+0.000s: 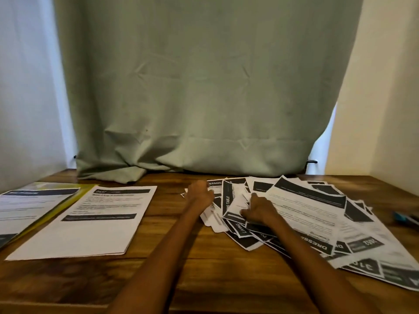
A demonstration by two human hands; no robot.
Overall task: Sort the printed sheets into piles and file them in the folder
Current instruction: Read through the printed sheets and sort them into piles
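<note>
A fanned heap of printed sheets (pixel 313 214) with black header bars covers the right half of the wooden table. My left hand (pixel 199 193) lies on the heap's far left edge, fingers curled over the paper there. My right hand (pixel 258 210) rests on the heap and pinches a sheet headed with a black bar (pixel 235 200). A sorted pile of sheets (pixel 90 220) lies left of centre. Another printed sheet (pixel 25 207) lies on an open yellow-green folder (pixel 65 199) at the far left.
A pale green curtain (pixel 204 91) hangs down onto the back of the table (pixel 181 275). A blue and black object (pixel 405 217), partly blurred, lies at the right edge. Bare wood shows between the pile and the heap and along the front.
</note>
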